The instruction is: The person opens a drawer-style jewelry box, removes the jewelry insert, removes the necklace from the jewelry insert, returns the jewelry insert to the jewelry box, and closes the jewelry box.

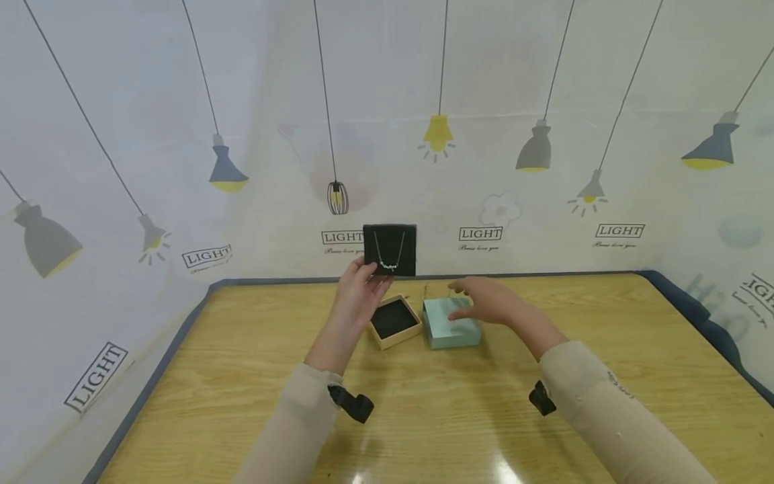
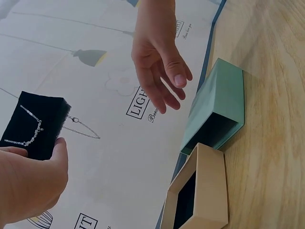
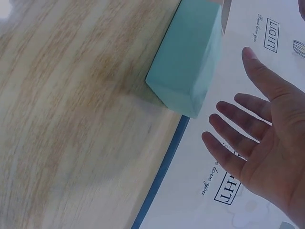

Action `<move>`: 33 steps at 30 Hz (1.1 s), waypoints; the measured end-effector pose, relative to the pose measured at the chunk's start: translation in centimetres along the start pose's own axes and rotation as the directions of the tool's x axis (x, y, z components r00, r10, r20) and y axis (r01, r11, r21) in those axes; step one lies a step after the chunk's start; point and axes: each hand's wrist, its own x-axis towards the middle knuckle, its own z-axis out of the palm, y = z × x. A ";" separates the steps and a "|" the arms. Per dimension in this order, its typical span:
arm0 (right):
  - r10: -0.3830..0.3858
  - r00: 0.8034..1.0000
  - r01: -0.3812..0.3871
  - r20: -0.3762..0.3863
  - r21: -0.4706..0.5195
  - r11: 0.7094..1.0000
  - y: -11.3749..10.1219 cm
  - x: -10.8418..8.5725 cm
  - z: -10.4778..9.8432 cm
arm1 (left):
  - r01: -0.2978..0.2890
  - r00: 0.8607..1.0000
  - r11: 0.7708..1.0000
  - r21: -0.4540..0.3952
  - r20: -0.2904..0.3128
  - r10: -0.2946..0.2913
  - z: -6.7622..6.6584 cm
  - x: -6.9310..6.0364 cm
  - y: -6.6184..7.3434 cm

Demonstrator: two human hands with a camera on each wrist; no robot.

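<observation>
My left hand (image 1: 359,294) holds up a black jewellery pad (image 1: 406,250) by its lower edge, thumb in front. A silver necklace (image 2: 36,130) with small stones hangs across the pad's face, and a loop of its chain (image 2: 86,128) sticks out behind. Beneath, on the table, sits a tan box tray (image 1: 399,341) with a black inside. Beside it stands a mint green box sleeve (image 1: 455,336), hollow at the end that shows in the left wrist view. Above this sleeve my right hand (image 1: 492,300) hovers, fingers spread and loosely bent, with nothing in them.
The wooden table (image 1: 423,417) has a dark blue border along its back and left edges. Right behind it rises a pale wall covering (image 1: 387,148) printed with lamps. Each wrist carries a black strap mount (image 1: 357,405).
</observation>
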 end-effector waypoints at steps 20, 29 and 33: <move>-0.084 0.990 0.092 -0.113 0.067 0.994 -2.3 -0.5 -1.9 | 0.017 1.000 1.000 -0.009 0.007 -0.017 0.2 0.0 -0.3; -0.166 0.972 0.189 -0.166 0.133 0.973 -3.5 -0.6 -2.5 | 0.007 1.000 1.000 -0.006 0.016 -0.007 0.0 0.0 -0.6; -0.182 0.966 0.211 -0.182 0.154 0.965 -3.8 -0.5 -2.6 | 0.004 1.000 1.000 -0.006 0.015 -0.003 0.0 0.1 -0.6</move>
